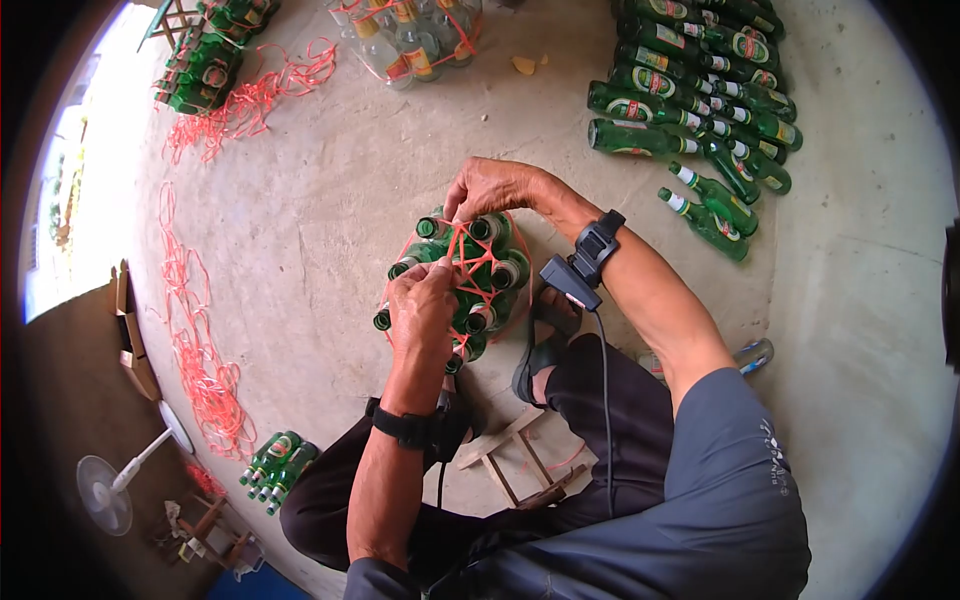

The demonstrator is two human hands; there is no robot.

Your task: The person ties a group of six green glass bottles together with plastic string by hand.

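Upright green glass bottles [507,272] stand in a tight cluster on the floor between my feet. Red plastic string [477,262] runs around the cluster and criss-crosses between the bottle necks. My left hand [424,292] is closed over the near left side of the bottles, its fingertips pinching a strand of that string. At the far edge of the cluster, my right hand [492,188] bends down from above with thumb and fingers pinched on the string. Between the two hands a short length of string is drawn up. My hands hide some of the bottle necks.
Rows of green bottles [650,82] lie at upper right. A tied bundle of clear bottles [418,50] stands at the top, green bottles [205,70] at upper left. Loose red string [205,370] trails along the left floor. A wooden stool [515,455] is beneath me.
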